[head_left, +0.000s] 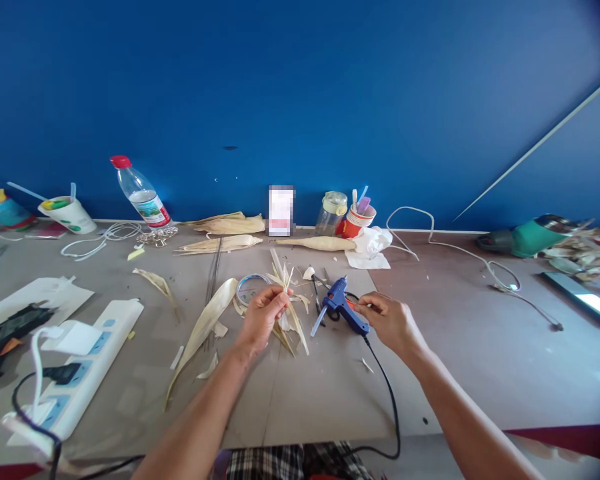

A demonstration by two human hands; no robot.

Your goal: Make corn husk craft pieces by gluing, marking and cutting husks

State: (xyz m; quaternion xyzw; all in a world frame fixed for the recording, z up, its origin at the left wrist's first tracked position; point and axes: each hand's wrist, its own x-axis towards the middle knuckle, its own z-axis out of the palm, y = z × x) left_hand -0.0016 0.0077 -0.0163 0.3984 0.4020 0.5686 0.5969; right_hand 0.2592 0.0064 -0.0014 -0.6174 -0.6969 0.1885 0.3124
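My left hand (267,313) is closed in a pinch around a bundle of dried corn husk strips (296,319), whose ends fan out above and below the fingertips. A blue hot glue gun (347,308) lies to the right of the bundle, with a clear glue stick (319,322) at its left side. Beside the glue gun, my right hand (391,321) has its fingers closed at a black-and-orange handle (351,303), partly hidden by the gun and fingers. A roll of clear tape (253,288) lies behind my left hand. A long curved husk (203,333) rests left of it.
Dried husks (230,227), a phone (281,211), a jar (331,212) and a red cup (356,220) line the blue wall. A power strip (105,353) and plastic bottle (145,197) are on the left. The glue gun's black cord (393,400) runs off the front edge.
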